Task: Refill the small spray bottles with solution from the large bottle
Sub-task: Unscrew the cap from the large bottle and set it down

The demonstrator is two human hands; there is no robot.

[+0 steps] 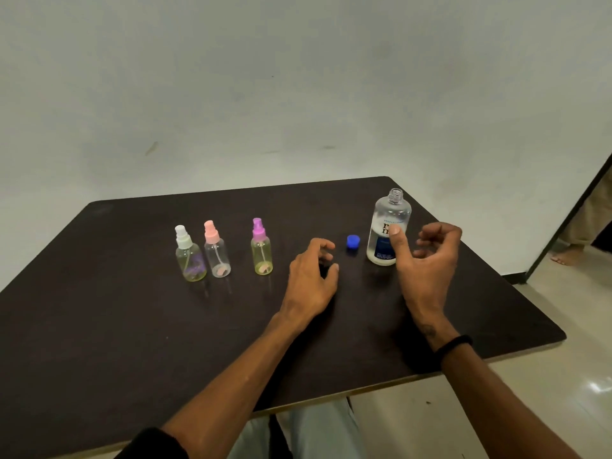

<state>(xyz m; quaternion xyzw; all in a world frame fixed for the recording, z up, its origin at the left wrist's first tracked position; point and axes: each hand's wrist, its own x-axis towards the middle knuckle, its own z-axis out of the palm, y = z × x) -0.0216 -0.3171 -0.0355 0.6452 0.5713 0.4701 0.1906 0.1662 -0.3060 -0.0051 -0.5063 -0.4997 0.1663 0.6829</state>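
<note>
Large bottle [388,228] uncapped, upright near tabletop's [99,326] far right corner; blue cap [353,241] beside. Three spray bottles [218,250] capped, toward far left. Left hand [313,279], right hand [430,256] loosely curled, nothing held. Sprayer best unscrewed first, small bottle steadied.

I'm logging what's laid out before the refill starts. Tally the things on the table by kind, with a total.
Spray bottles: 3 (white-capped, pink-capped, purple-capped)
Large bottle: 1, uncapped
Blue cap: 1, loose on the table
Total: 5
</note>
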